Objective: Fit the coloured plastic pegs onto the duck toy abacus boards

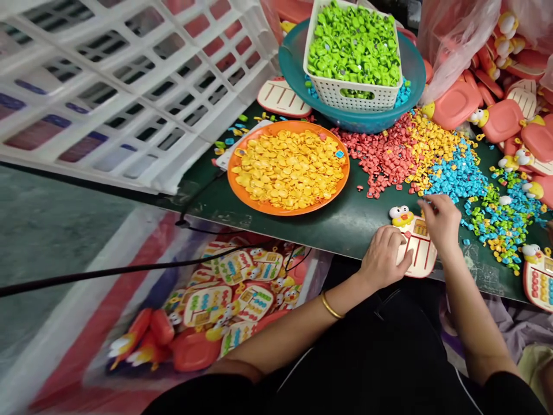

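A cream duck-headed toy board (417, 256) with red slots lies at the table's front edge. Around its left side, my left hand (383, 256) is closed, with the fingers curled over the face near a small red piece (407, 234). Above the board's upper right corner is my right hand (443, 223), its thumb and fingertips drawn together; whatever they may hold is too small to make out. Loose red beads (384, 158), yellow beads (432, 141) and blue beads (458, 173) are heaped just beyond the hands.
An orange plate (233, 187) of yellow pieces sits left of the hands. Behind it, a white basket (322, 92) of green pieces rests in a teal basin (296, 55). A white crate (173, 104) leans at left. Finished-looking boards (207, 305) fill a bag below; another board (540, 282) lies at right.
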The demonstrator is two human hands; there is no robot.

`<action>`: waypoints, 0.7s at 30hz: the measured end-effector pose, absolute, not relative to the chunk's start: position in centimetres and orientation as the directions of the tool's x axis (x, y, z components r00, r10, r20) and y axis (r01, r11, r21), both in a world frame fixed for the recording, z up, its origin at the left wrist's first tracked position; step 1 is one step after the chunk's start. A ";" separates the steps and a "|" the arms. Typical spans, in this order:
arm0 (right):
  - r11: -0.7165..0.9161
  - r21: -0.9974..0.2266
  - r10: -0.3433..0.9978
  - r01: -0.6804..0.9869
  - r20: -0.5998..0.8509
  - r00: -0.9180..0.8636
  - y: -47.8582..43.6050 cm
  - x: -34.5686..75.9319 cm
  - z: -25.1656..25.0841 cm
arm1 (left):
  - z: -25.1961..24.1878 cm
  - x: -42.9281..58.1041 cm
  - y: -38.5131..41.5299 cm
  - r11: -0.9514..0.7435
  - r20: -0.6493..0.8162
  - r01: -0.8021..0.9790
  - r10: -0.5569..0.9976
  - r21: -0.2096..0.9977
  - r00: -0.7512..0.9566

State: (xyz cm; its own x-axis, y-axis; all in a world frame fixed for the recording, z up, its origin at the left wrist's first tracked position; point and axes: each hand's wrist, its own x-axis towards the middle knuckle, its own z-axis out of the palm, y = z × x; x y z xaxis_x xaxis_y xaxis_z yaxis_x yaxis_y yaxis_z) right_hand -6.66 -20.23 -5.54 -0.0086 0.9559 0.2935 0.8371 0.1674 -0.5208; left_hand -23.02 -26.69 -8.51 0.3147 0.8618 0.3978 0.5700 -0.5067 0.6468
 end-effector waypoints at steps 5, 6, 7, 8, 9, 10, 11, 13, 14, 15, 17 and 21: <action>0.094 -0.376 0.982 0.922 0.187 -0.024 -14.8 -6.6 -5.3 | -8.0 -23.1 -26.7 -0.572 0.367 0.590 0.819 0.570 0.440; 0.111 -0.403 0.982 0.908 0.184 -0.038 -15.2 -6.2 -5.2 | -7.9 -23.1 -26.7 -0.570 0.367 0.586 0.821 0.575 0.438; 0.114 -0.452 0.983 0.885 0.182 -0.034 -15.9 -5.6 -4.9 | -7.9 -23.1 -26.7 -0.561 0.374 0.583 0.827 0.588 0.419; 0.099 -0.515 0.985 0.851 0.172 -0.011 -17.0 -4.9 -4.7 | -7.9 -23.1 -26.6 -0.550 0.386 0.579 0.835 0.601 0.393; 0.070 -0.585 0.990 0.808 0.142 0.017 -18.3 -4.2 -4.5 | -8.0 -23.0 -26.6 -0.541 0.399 0.576 0.841 0.613 0.366; 0.031 -0.649 0.994 0.760 0.100 0.045 -19.7 -3.4 -4.4 | -8.0 -23.0 -26.6 -0.538 0.412 0.572 0.843 0.619 0.346; -0.009 -0.699 0.996 0.716 0.055 0.066 -21.0 -2.8 -4.3 | -8.1 -23.0 -26.5 -0.540 0.423 0.567 0.841 0.622 0.337; -0.049 -0.735 0.995 0.676 0.027 0.101 -23.3 -2.3 -4.5 | -8.2 -23.0 -26.5 -0.548 0.432 0.559 0.836 0.623 0.338; -0.040 -0.723 0.992 0.690 0.057 0.117 -24.2 -2.3 -4.7 | -8.3 -23.0 -26.5 -0.548 0.431 0.557 0.836 0.624 0.339; -0.017 -0.691 0.987 0.723 0.106 0.124 -25.0 -2.6 -5.1 | -8.4 -22.9 -26.5 -0.544 0.426 0.558 0.839 0.627 0.338; 0.057 -0.598 0.976 0.800 0.202 0.081 -26.3 -3.6 -5.8 | -8.5 -22.8 -26.5 -0.520 0.415 0.572 0.853 0.634 0.317; 0.244 -0.531 0.957 0.811 0.268 -0.112 -28.3 -5.8 -6.6 | -8.6 -22.6 -26.7 -0.464 0.395 0.622 0.882 0.630 0.258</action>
